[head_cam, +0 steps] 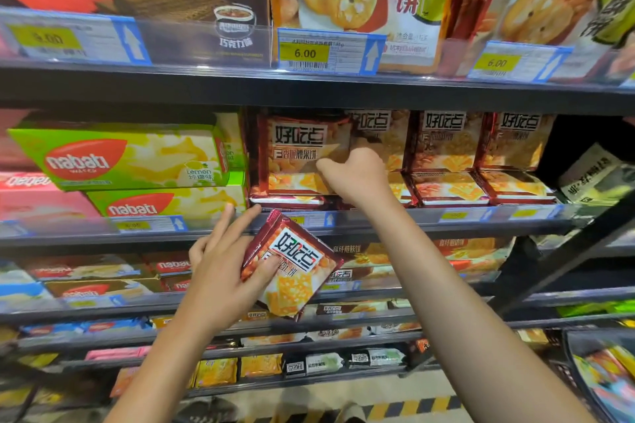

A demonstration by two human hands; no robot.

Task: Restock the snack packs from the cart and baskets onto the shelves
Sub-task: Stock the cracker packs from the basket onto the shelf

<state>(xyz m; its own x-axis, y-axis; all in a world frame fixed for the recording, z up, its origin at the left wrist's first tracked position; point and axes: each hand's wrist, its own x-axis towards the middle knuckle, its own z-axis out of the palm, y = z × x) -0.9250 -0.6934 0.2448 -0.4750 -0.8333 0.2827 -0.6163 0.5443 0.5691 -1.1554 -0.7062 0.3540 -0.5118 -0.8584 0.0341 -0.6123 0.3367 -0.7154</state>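
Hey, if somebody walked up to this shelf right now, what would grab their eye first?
Probably the red biscuit pack the left hand holds tilted in front of the middle shelf edge. Just above, the right hand grips an upright matching pack on that shelf, beside green lemon wafer boxes.

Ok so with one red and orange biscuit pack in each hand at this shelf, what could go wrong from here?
1. The left hand holds its tilted red and orange biscuit pack mainly by thumb at one edge, out in front of the shelf; it could slip and fall.
2. The right hand is pressed against the upright front pack above stacked flat packs; a hard push might topple it or shift its neighbours.
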